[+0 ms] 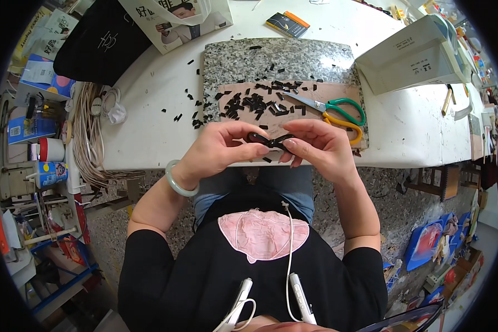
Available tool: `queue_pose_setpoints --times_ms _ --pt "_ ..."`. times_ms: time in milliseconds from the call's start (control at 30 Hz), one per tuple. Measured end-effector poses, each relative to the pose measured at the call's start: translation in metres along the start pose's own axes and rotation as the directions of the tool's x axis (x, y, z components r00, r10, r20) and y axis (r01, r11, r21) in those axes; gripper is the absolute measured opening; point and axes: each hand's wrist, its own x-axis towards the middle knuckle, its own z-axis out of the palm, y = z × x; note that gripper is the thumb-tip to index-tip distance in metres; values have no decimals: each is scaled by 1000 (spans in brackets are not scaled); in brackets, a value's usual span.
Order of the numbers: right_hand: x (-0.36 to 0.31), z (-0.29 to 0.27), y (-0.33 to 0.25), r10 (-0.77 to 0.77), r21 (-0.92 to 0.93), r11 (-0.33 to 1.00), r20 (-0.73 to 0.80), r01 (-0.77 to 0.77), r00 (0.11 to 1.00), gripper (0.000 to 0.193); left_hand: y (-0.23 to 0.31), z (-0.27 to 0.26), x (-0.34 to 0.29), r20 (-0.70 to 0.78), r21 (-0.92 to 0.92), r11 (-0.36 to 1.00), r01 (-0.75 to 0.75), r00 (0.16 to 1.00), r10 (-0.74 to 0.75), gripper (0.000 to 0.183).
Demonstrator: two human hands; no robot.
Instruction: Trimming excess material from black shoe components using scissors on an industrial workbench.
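Observation:
Just above the table's front edge, my left hand (218,148) and my right hand (325,148) pinch a glossy black strip (273,143) between thumbs and fingertips. The strip looks looped at its left end and drawn together in the middle, like a small bow; my fingers cover part of it. Beyond it, many short black pieces (253,103) are scattered over a pinkish-brown sheet (315,98) on a speckled granite slab (276,58). Scissors (346,113) with one green and one yellow handle lie beside my right hand, their blades pointing to the upper left.
A bundle of beige cords (86,133) hangs over the table's left side. Behind it stand a black bag (102,44) and a printed paper bag (188,27). A pale paper bag (409,58) stands at the right, and a small dark and orange packet (288,24) lies at the back.

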Motion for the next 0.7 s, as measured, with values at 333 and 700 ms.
queue_pose_setpoints --times_ms 333,700 --pt "-1 3 -1 83 -396 913 -64 -101 995 16 7 7 10 136 738 655 -164 986 93 16" --pt "19 -110 -27 -174 -977 192 59 92 983 44 23 5 30 5 72 988 135 991 -136 15"
